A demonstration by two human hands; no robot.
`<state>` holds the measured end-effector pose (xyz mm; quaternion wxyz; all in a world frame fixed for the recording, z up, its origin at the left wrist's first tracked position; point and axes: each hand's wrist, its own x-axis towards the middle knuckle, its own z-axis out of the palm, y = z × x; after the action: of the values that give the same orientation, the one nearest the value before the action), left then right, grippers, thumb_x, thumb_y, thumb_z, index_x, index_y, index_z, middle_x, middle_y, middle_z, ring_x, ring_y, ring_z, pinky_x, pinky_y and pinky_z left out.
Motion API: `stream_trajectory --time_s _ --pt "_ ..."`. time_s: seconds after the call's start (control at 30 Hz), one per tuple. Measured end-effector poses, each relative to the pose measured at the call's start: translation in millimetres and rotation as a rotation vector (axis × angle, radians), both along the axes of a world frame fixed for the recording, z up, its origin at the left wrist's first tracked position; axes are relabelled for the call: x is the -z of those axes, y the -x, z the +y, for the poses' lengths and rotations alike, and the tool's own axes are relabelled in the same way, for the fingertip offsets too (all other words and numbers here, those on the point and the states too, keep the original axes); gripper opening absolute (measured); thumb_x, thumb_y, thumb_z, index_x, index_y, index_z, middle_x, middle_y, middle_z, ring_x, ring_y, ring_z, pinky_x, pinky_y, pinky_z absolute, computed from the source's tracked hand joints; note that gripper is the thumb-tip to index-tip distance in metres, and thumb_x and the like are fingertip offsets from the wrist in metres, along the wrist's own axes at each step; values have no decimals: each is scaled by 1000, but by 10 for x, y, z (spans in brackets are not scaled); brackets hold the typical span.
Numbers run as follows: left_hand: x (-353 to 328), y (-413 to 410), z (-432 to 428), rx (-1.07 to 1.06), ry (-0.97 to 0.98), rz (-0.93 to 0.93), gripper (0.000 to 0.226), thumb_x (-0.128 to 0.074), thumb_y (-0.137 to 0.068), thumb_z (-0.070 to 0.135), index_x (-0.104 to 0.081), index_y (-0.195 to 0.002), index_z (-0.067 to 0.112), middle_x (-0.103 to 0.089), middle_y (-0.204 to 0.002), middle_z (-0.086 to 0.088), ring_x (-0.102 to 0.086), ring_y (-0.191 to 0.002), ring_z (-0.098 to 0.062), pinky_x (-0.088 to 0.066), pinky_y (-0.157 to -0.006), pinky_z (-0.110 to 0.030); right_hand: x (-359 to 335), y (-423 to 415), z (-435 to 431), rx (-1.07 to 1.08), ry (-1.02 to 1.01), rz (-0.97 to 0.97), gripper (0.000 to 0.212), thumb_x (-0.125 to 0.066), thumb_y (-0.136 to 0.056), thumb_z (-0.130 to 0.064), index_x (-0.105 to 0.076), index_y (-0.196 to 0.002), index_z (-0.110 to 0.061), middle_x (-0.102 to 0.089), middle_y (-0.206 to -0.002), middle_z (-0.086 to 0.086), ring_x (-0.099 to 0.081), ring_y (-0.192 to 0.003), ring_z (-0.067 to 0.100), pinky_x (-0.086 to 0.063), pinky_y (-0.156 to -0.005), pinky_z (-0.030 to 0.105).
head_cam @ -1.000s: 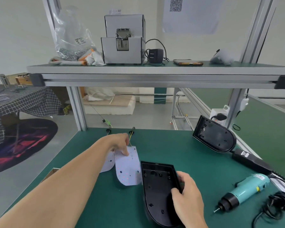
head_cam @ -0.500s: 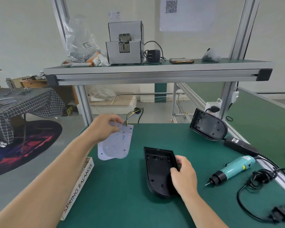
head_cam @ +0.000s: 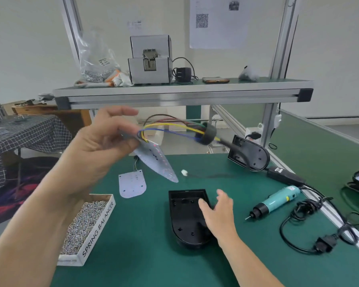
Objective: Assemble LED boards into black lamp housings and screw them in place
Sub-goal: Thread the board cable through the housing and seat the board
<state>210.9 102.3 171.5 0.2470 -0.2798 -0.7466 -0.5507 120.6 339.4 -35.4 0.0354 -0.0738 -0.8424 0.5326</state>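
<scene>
Box (head_cam: 97,227), lower left: marked SPRING BALANCER, held loose screws (head_cam: 83,222). Left hand (head_cam: 100,146), centre left: pinched wired LED board (head_cam: 159,163) aloft. Black lamp housing (head_cam: 183,220), lower centre: lay cavity-up on the mat (head_cam: 145,257); right hand (head_cam: 219,214), fingers straight and spread, at its right edge

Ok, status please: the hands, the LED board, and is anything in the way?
Left hand pinches LED board, held in the air. Right hand open at black housing. Housing empty, nothing in the way.

left hand (head_cam: 100,146) raised, pinching; right hand (head_cam: 218,214) open.
</scene>
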Motion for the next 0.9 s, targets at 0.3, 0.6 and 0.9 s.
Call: stream_trajectory --time_s 0.3,0.6,0.9 --pt "-46 16 22 159 -396 -200 42 -72 -82 13 -59 -118 32 -74 -87 -3 -70 -73 -14 -59 -71 -32 -384 261 195 25 87 228 11 -69 -88 -7 -74 -81 -13 -71 -80 3 -66 -82 24 -49 -72 33" --pt "1007 500 150 -35 -952 -1112 27 -59 -97 21 -66 -116 4 -69 -121 -12 -66 -100 -28 -45 -99 -51 -671 249 220 21 323 580 16 -62 -98 -13 -62 -85 -21 -72 -76 -5 -72 -65 14 -55 -65 18" --pt "1477 657 317 -54 -932 -1237 28 -45 -96 -5 -58 -120 -8 -72 -110 -22 -69 -94 -33 -51 -76 -50 -463 343 -31 -57 265 497 21 -55 -102 -12 -60 -83 -8 -70 -75 1 -71 -64 13 -53 -63 17"
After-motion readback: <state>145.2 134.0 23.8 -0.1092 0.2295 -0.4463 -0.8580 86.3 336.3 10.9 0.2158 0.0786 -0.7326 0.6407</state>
